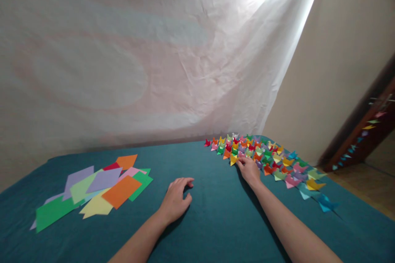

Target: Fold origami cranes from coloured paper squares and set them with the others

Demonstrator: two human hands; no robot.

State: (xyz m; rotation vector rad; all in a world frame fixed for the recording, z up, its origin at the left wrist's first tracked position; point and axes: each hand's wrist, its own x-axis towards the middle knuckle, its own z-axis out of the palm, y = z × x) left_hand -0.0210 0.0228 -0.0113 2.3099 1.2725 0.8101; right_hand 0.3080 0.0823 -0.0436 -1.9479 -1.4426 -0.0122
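Observation:
My right hand [249,171] reaches to the near left edge of a group of folded paper birds [274,158]. Its thumb and fingers pinch a yellow origami bird [233,160], which sits at the end of a row. My left hand [177,198] rests on the teal tablecloth [212,222], holding nothing, with thumb and fingers apart. Left of it lies a loose spread of coloured paper sheets, among them an orange sheet [121,191], a green sheet [55,213] and a purple sheet [104,179].
A pale cloth sheet [173,65] hangs behind the table's far edge. At the right, a string of small paper birds [353,148] hangs before a dark brown door [370,139]. A blue paper bird [327,203] stands at the near right end of the group.

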